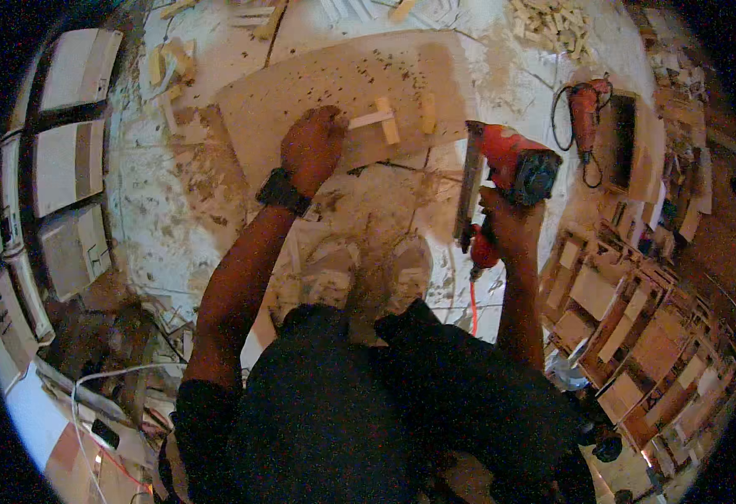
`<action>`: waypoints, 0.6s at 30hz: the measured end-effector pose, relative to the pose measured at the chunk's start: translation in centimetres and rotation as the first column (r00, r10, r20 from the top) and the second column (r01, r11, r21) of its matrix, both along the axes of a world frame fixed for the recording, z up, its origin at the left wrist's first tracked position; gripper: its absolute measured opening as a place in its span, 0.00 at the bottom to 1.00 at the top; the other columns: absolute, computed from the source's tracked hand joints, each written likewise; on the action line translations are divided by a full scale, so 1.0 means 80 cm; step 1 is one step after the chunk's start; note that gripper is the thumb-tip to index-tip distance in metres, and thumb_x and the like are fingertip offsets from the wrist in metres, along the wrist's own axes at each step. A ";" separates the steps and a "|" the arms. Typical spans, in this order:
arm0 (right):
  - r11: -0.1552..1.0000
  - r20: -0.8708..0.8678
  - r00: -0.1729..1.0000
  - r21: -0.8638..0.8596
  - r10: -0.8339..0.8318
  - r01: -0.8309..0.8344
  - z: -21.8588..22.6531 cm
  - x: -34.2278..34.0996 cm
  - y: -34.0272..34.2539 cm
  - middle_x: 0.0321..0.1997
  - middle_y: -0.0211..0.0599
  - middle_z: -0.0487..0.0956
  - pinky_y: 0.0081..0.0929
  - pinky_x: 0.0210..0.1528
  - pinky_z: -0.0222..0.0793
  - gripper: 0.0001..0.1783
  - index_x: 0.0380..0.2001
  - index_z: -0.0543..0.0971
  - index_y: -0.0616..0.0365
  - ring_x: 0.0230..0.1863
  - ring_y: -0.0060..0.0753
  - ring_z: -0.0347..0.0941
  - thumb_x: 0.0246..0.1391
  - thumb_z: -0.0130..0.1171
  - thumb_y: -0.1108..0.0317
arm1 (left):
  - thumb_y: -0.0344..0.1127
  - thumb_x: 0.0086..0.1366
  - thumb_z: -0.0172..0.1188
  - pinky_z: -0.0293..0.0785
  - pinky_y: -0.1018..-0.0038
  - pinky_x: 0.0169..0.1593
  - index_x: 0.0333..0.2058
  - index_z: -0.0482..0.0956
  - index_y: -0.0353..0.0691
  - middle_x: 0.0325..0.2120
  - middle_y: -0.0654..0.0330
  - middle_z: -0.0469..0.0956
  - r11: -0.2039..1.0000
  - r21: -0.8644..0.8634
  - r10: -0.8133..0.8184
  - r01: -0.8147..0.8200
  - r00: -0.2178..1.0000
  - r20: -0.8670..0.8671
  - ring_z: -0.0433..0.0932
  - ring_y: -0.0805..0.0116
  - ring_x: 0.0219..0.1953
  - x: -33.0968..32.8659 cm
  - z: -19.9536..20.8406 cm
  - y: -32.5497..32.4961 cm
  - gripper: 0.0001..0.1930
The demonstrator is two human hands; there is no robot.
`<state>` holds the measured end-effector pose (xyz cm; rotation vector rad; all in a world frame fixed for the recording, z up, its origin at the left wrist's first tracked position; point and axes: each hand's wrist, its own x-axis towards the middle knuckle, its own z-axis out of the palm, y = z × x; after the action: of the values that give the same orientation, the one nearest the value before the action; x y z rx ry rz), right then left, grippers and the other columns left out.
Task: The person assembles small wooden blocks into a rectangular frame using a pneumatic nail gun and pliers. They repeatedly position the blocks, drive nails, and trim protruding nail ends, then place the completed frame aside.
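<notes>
My left hand [316, 147], with a dark watch on its wrist, is closed at the end of a pale wood strip [366, 121]. At the strip's far end is a short wooden crosspiece [387, 120], so the two form a T over a brown board [301, 92] on the floor. My right hand [509, 220] is wrapped round the handle of a red and black nail gun [510, 155], to the right of the board. A red air hose [474, 307] runs from its handle. Another small wood block [428, 113] lies on the board, between the T and the nail gun.
Beyond the nail gun lies a red corded power tool [584, 118]. A heap of small wood blocks [557, 25] is at the far right. Stacked wood pieces [636, 315] fill the right side; pale panels [70, 168] line the left. My shoes [332, 273] stand behind the board.
</notes>
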<state>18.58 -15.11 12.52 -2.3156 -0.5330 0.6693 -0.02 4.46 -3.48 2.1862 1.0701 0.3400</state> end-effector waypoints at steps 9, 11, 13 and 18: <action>0.997 -0.066 0.997 0.076 0.039 -0.034 -0.027 -0.005 -0.041 0.31 0.32 0.75 0.25 0.28 0.72 0.20 0.39 0.72 0.60 0.26 0.25 0.73 0.39 0.63 0.77 | 0.33 0.57 0.53 0.68 0.61 0.47 0.39 0.73 0.41 0.40 0.54 0.73 0.906 0.068 -0.370 0.418 0.859 -0.354 0.71 0.53 0.45 -0.161 0.018 -0.078 0.10; 0.997 -0.125 0.992 0.079 0.005 0.005 -0.024 -0.010 -0.039 0.31 0.32 0.75 0.25 0.29 0.72 0.20 0.39 0.72 0.60 0.28 0.25 0.73 0.39 0.63 0.77 | 0.33 0.57 0.53 0.67 0.61 0.47 0.38 0.73 0.42 0.39 0.54 0.73 0.904 0.100 -0.344 0.415 0.848 -0.404 0.71 0.54 0.45 -0.158 0.018 -0.076 0.10; 0.993 -0.197 0.980 0.111 -0.013 0.036 -0.019 -0.013 -0.037 0.32 0.32 0.76 0.25 0.30 0.72 0.19 0.39 0.73 0.60 0.29 0.26 0.73 0.39 0.63 0.77 | 0.33 0.57 0.54 0.67 0.60 0.47 0.38 0.73 0.42 0.39 0.54 0.74 0.892 0.070 -0.368 0.447 0.806 -0.464 0.71 0.56 0.45 -0.149 0.022 -0.070 0.10; 0.995 -0.172 0.985 0.095 -0.001 0.018 -0.004 -0.018 -0.026 0.32 0.30 0.76 0.24 0.32 0.71 0.18 0.38 0.74 0.60 0.30 0.24 0.73 0.40 0.64 0.75 | 0.34 0.61 0.52 0.69 0.67 0.34 0.41 0.72 0.41 0.29 0.55 0.77 0.920 -0.375 -0.148 0.115 0.987 -0.060 0.75 0.62 0.29 -0.107 0.053 -0.071 0.10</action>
<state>17.16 -17.15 12.18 -2.1454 -0.4642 0.8118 -8.61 -1.25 0.75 1.9308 0.9390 -0.0219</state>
